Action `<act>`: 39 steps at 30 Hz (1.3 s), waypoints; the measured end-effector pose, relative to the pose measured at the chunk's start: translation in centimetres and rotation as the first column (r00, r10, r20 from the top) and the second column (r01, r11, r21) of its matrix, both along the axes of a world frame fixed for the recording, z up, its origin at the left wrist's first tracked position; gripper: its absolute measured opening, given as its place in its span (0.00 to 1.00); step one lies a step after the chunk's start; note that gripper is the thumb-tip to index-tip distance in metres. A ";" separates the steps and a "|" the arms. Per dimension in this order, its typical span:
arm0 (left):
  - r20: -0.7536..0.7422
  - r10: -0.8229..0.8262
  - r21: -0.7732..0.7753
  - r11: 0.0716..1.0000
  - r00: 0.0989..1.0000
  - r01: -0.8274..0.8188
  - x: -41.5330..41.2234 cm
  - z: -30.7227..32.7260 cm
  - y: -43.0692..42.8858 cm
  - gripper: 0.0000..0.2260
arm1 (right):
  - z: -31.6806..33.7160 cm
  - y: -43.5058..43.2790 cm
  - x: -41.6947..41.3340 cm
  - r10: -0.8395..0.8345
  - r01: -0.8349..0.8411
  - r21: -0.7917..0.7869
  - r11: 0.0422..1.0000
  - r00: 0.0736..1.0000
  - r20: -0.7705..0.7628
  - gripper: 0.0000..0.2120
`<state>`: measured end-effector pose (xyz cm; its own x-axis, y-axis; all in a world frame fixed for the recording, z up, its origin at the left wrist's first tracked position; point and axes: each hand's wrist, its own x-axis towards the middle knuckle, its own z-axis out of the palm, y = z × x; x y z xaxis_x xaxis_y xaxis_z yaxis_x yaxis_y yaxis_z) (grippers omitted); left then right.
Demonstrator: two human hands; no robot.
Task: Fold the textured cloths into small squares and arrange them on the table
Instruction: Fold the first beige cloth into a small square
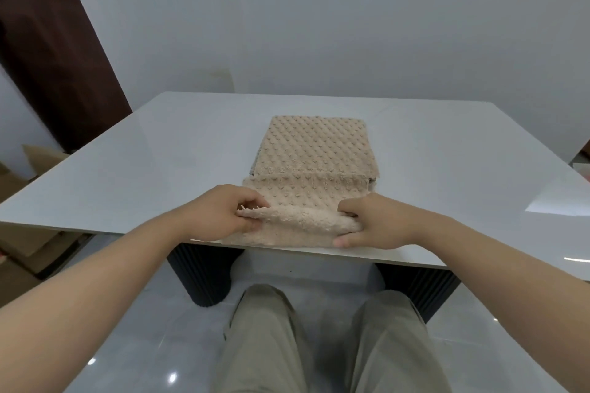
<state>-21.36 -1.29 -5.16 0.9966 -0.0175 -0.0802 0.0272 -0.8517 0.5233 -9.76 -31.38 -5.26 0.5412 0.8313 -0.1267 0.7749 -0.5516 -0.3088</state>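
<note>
Left hand (220, 213): fingers curled narrow, left end of the near cloth (300, 217) pinched at its raised fold. Near cloth is laid at the front edge of the table (127, 169), centre. Far cloth (314, 147) is laid flat just behind, touching it. Right hand (375, 223): fingers curled, right end gripped. Counted: 2 hands, 2 beige cloths, 1 table.

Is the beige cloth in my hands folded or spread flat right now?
Partly folded. Left hand and right hand pinch the cloth at its near edge, raised and curled over; the rest lies flat on the table.
</note>
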 end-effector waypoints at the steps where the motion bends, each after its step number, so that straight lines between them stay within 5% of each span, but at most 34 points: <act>1: 0.002 0.016 0.011 1.000 1.000 -0.016 0.4 -0.1 0.1 0.11 | 0.0 0.1 0.1 -0.014 0.016 0.027 1.000 0.999 -0.040 0.26; 4: 0.020 0.057 0.053 0.997 0.998 -0.058 1.7 -0.3 0.5 0.04 | 0.0 0.4 1.3 -0.083 0.095 0.094 0.991 0.988 -0.130 0.24; 8: 0.049 0.128 -0.029 0.991 0.991 -0.127 3.4 -0.6 1.2 0.03 | 0.2 0.7 3.8 -0.205 0.238 0.199 0.951 0.963 -0.176 0.07; 16: 0.216 0.276 -0.005 0.959 0.936 -0.282 6.1 -3.3 2.2 0.02 | -4.0 1.4 7.7 -0.305 0.215 0.331 0.919 0.918 0.251 0.12; 21: 0.267 0.375 0.004 0.921 0.888 -0.390 6.7 -6.1 2.1 0.15 | -7.5 1.0 8.2 -0.408 0.144 0.539 0.830 0.816 0.409 0.08; 28: 0.324 0.464 -0.130 0.885 0.824 -0.448 6.5 -7.1 1.0 0.08 | -7.8 1.1 7.7 -0.422 0.109 0.597 0.794 0.806 0.415 0.09; 33: 0.361 0.484 -0.213 0.875 0.797 -0.435 6.3 -7.2 1.3 0.04 | -8.1 0.7 8.0 -0.436 0.136 0.586 0.799 0.802 0.409 0.19; 39: 0.375 0.549 -0.331 0.832 0.747 -0.446 6.1 -7.1 1.1 0.08 | -8.4 0.6 8.5 -0.426 0.118 0.603 0.789 0.813 0.398 0.12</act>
